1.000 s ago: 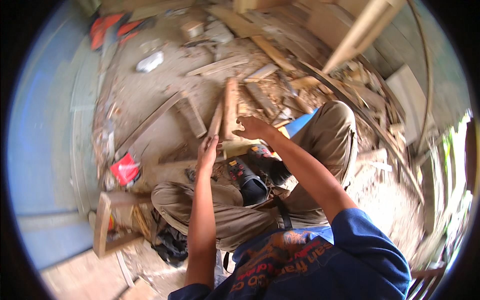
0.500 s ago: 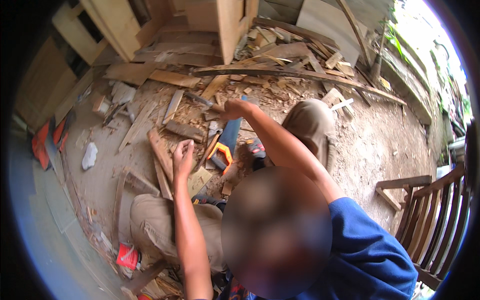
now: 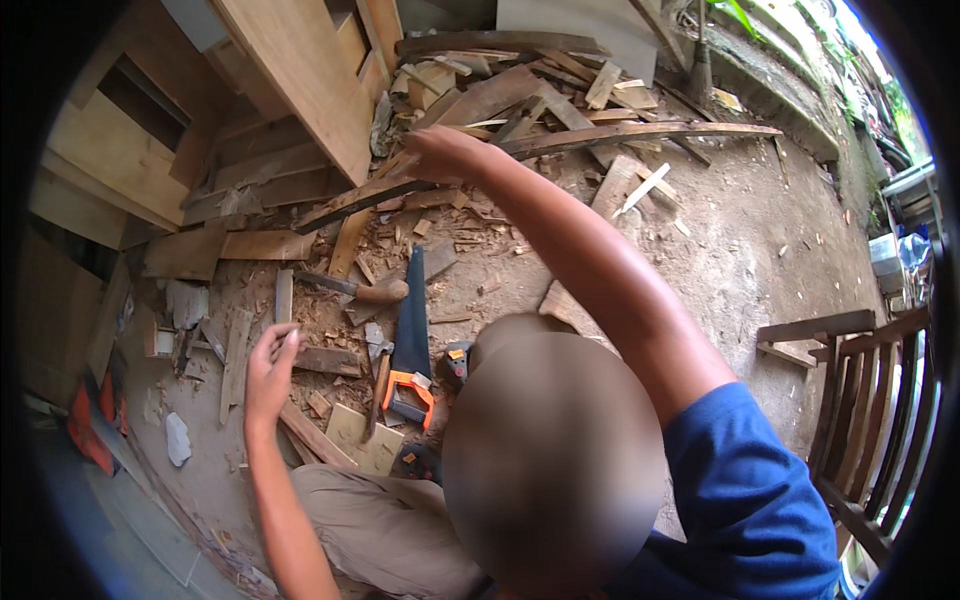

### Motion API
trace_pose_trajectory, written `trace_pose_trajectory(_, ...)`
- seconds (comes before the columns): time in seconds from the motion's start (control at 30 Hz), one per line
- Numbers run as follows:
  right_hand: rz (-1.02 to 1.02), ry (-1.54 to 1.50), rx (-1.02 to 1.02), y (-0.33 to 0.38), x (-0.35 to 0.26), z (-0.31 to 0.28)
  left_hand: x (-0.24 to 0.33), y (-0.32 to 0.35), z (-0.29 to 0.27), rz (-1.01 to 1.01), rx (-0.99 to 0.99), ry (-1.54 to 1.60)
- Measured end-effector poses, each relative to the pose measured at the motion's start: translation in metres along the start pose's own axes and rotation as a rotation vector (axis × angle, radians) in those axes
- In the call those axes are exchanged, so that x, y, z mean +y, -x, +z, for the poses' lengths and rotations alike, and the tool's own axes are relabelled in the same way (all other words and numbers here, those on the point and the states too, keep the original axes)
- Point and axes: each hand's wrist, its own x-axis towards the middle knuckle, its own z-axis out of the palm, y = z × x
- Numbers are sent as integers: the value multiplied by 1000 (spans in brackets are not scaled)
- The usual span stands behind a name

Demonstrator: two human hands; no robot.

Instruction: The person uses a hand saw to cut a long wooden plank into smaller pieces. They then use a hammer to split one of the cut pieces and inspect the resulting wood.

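Observation:
My right hand (image 3: 450,158) reaches out over the long dark-edged wood strip (image 3: 620,132) beside the scrap heap. Its fingers are blurred, so whether they touch or grip the strip cannot be seen. My left hand (image 3: 268,375) hovers nearer, above short wood offcuts, its fingers loosely bent and apart with nothing in them. Between the hands, a bladed tool with a round wooden handle (image 3: 384,291) lies on the ground. Beside it is a handsaw (image 3: 410,330) with an orange and black grip. A slim tool with a wooden handle (image 3: 379,392) lies against the saw.
Scrap wood (image 3: 510,95) is heaped at the back. Wooden cabinets (image 3: 300,80) stand at the far left. Shavings cover the ground around the tools. A slatted wooden bench (image 3: 870,410) stands at the right. An orange and grey object (image 3: 95,425) lies at the left edge.
My right hand has left the wooden-handled bladed tool, now lying on the ground, and moved farther out to the long strip. My left hand has shifted left. The view has swung.

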Motion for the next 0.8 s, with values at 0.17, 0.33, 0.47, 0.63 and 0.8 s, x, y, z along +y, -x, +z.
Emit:
trace_pose_trajectory(0.17,367,153,63,100,142,127,-11,-68,37,-44,-246,49)
trace_pose_trajectory(0.33,671,386,55,118,214,174,-13,-84,44,-135,-361,-40)
trace_pose_trajectory(0.47,463,664,177,59,244,182,-27,-73,28,-196,-384,-46)
trace_pose_trajectory(0.63,445,769,100,32,276,165,-51,-76,-5,-374,-392,46)
trace_pose_trajectory(0.8,214,713,-201,43,277,162,-41,-65,-19,-378,-322,63)
